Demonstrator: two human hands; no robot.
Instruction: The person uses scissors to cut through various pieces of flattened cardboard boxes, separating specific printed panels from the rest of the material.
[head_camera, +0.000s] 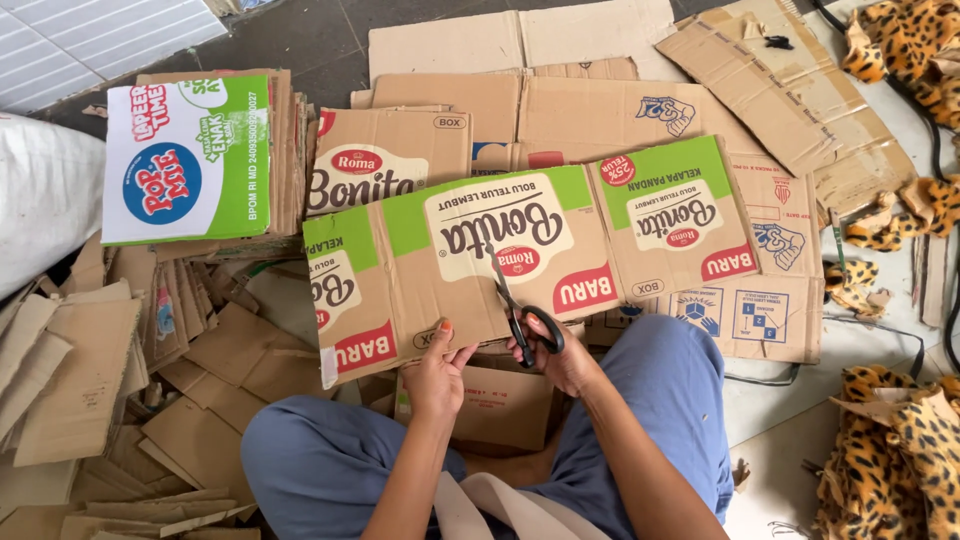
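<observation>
Mid-cut: right hand clamped on black scissors biting into the flattened carton over the lap, left hand pinching its near edge; next likely calls for steadying and advancing the blades.

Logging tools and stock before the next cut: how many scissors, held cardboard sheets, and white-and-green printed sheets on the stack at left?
Scissors, in the right hand: 1
Flattened carton with green panels, held by the left hand: 1
White-and-green printed sheet on the stack: 1
Total: 3
</observation>
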